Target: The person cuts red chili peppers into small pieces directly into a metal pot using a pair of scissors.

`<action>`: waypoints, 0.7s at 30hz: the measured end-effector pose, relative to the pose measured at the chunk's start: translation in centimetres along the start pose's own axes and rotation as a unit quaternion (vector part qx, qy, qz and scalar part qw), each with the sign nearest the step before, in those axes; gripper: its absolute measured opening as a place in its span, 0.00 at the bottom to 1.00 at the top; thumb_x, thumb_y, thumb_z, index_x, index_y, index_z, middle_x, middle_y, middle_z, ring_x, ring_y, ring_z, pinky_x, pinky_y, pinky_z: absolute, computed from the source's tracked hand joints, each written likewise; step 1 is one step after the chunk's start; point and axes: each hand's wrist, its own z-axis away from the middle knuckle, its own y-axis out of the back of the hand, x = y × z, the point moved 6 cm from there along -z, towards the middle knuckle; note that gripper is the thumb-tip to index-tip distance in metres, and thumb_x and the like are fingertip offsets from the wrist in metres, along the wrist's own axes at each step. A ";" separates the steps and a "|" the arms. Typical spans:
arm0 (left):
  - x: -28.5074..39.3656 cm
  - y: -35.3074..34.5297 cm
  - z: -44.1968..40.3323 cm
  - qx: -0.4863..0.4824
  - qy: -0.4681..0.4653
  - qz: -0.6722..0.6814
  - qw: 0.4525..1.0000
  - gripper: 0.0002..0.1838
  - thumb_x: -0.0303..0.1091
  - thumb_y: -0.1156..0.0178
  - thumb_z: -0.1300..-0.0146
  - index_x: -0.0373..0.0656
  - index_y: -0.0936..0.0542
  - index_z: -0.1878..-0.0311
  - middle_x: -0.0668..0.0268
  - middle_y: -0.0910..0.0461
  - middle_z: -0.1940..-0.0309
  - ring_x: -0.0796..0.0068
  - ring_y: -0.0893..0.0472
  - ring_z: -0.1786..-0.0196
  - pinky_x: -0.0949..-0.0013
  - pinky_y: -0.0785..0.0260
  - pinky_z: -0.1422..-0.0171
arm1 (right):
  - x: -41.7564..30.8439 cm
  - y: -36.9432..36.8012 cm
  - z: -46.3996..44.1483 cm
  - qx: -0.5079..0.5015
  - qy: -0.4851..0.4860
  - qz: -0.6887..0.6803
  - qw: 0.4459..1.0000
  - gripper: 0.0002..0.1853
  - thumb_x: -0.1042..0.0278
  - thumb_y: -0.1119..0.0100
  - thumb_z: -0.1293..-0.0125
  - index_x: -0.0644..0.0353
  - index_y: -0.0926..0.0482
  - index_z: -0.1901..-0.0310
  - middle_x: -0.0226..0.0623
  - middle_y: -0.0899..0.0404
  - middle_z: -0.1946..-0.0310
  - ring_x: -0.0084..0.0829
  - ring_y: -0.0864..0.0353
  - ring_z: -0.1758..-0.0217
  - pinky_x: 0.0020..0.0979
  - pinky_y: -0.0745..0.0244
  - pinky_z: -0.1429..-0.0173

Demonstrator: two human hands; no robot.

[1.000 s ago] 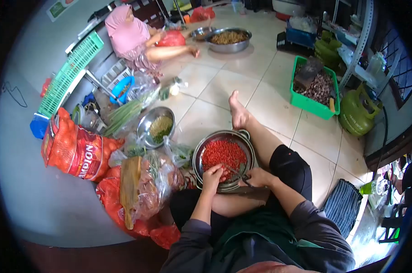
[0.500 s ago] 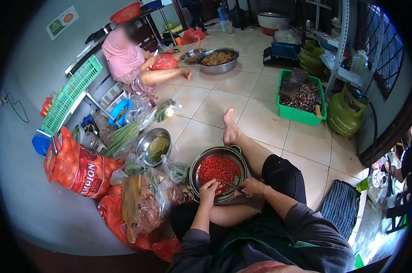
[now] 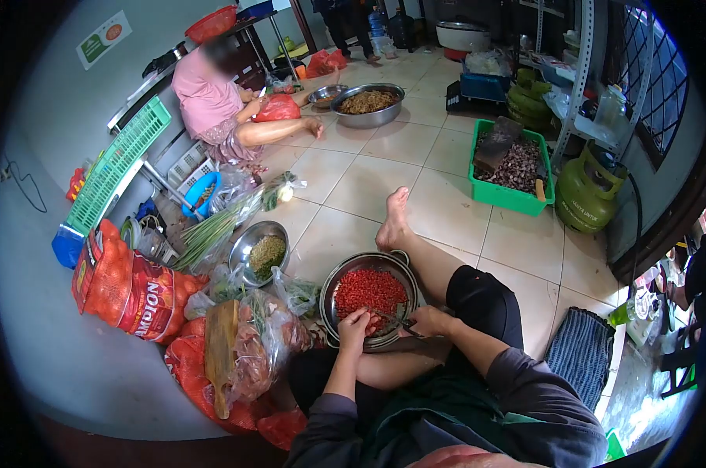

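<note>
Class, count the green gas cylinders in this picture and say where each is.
2: one cylinder right of the green tub, another cylinder farther back, beside the metal shelf. Others may be hidden.

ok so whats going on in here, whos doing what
A person sits on the floor over a pot holding a heap of small red pieces. Their left hand pinches something small over it; their right hand grips a dark-handled cutting tool, its blade close to the left fingertips. Further back, another person in pink sits by a red bag.
</note>
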 end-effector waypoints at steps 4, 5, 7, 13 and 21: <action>0.4 -0.3 0.3 0.006 -0.004 0.007 1.000 0.16 0.27 0.45 0.37 0.31 0.28 0.47 0.59 0.20 0.59 0.73 0.18 0.61 0.77 0.25 0.67 | -0.3 0.4 0.3 0.006 0.011 0.003 1.000 0.32 0.35 0.40 0.50 0.63 0.19 0.63 0.54 0.21 0.66 0.50 0.21 0.58 0.41 0.29 0.54; 0.4 -0.3 0.4 0.007 -0.004 0.011 1.000 0.16 0.27 0.45 0.37 0.31 0.28 0.47 0.59 0.20 0.59 0.73 0.18 0.61 0.78 0.25 0.67 | -0.1 0.3 0.3 0.022 0.021 0.003 1.000 0.33 0.33 0.41 0.51 0.64 0.19 0.66 0.54 0.21 0.68 0.51 0.21 0.60 0.42 0.29 0.55; 0.8 -0.4 0.6 0.013 -0.006 0.022 1.000 0.16 0.27 0.45 0.37 0.31 0.27 0.47 0.60 0.20 0.59 0.73 0.18 0.62 0.78 0.25 0.67 | -0.3 0.5 0.2 0.053 0.044 0.005 0.998 0.36 0.29 0.42 0.52 0.65 0.19 0.71 0.54 0.22 0.72 0.51 0.21 0.64 0.43 0.29 0.58; 0.7 0.2 0.2 0.016 -0.009 0.035 0.999 0.15 0.28 0.45 0.37 0.32 0.27 0.48 0.61 0.20 0.60 0.73 0.18 0.61 0.78 0.25 0.67 | -1.6 0.8 0.8 -0.002 -0.012 -0.005 1.000 0.36 0.30 0.41 0.53 0.64 0.19 0.66 0.56 0.21 0.67 0.50 0.21 0.58 0.41 0.29 0.52; 0.7 -0.1 0.4 0.010 -0.018 0.012 1.000 0.16 0.28 0.45 0.37 0.30 0.27 0.48 0.59 0.21 0.58 0.70 0.18 0.59 0.77 0.25 0.66 | -1.6 0.9 0.3 0.001 -0.018 -0.014 1.000 0.35 0.31 0.40 0.53 0.64 0.19 0.69 0.55 0.21 0.70 0.50 0.21 0.59 0.41 0.28 0.53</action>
